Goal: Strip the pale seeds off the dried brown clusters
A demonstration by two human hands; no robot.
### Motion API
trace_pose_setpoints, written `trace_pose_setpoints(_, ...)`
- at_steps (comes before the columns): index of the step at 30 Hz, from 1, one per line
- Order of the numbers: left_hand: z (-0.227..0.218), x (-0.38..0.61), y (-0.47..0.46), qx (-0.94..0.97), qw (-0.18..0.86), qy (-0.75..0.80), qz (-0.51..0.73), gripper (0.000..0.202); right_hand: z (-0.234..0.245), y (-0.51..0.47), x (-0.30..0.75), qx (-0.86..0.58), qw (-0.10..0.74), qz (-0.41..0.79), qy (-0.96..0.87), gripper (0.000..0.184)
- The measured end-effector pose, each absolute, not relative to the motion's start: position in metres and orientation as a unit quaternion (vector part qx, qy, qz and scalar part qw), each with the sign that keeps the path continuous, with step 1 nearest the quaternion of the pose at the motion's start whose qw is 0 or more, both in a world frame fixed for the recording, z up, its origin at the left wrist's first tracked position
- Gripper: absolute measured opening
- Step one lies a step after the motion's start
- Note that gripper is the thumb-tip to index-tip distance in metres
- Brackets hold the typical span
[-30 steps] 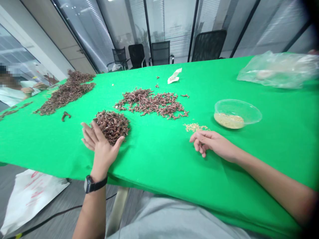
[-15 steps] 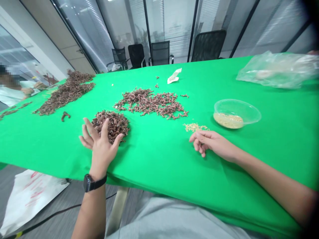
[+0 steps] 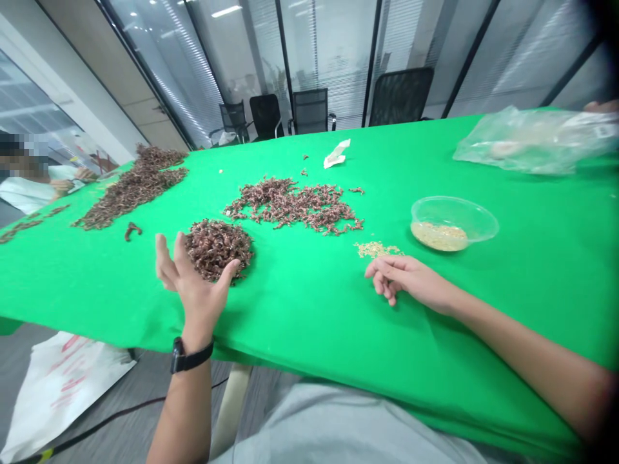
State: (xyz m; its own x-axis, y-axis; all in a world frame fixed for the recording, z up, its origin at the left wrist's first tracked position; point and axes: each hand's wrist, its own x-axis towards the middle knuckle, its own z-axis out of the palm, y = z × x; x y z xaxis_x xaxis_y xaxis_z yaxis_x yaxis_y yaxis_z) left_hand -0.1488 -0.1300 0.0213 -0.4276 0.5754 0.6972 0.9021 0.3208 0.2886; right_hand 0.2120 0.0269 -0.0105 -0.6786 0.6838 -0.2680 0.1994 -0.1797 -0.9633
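Between the spread thumb and fingers of the left hand (image 3: pixel 199 296), nothing is seen to be held. The right hand (image 3: pixel 409 280) is loosely curled, its thumb laid along the forefinger; whether anything is pinched there cannot be told.

At the left hand's one o'clock, a rounded heap of dried brown pieces (image 3: pixel 220 250) is cupped along its near-left edge — firm contact cannot be made out. At the heap's two o'clock a looser brown scatter (image 3: pixel 290 205) is spread out, and at its ten o'clock a larger brown pile (image 3: pixel 130 187) is set.

A small patch of pale grains (image 3: pixel 374 249) is found just off the right fingertips, at eleven o'clock, and more grains are held in a clear plastic bowl (image 3: pixel 483 227) at one o'clock. By appearance, the work is judged to be partway along: one heap is gathered, while the scatter lies ungathered and the patch lies outside the bowl.

The left forearm is raised from six o'clock, palm turned down and forward; the right is brought in from four o'clock, held low over the green cloth (image 3: pixel 300 303).
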Motion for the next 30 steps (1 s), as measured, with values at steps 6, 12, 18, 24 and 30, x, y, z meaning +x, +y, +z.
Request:
trace_pose_setpoints(6, 0.039, -0.113, -0.103, -0.555, 0.235, -0.706, -0.373, 0.064, -0.015, 0.027, 0.21, -0.338, 0.194, 0.673, -0.628, 0.048)
trace_pose_setpoints(12, 0.085, -0.082, -0.041, -0.701, 0.119, -0.618, -0.335, 0.03, -0.014, 0.033, 0.211, -0.362, 0.285, 0.567, -0.683, 0.04)
trace_pose_setpoints(18, 0.045, -0.045, 0.041, -0.783, 0.026, -0.605, -0.142, 0.022, -0.024, 0.057, 0.224, -0.386, 0.328, 0.199, -0.839, 0.012)
trace_pose_setpoints(24, -0.018, -0.042, 0.067, -0.773, 0.066, -0.605, -0.183, 0.021, -0.031, 0.062, 0.225, -0.402, 0.264, 0.125, -0.868, 0.017)
trace_pose_setpoints(30, -0.022, -0.043, 0.064, -0.764, 0.076, -0.6, -0.227, 0.014, -0.032, 0.063, 0.224, -0.422, 0.253, 0.121, -0.862, 0.012)
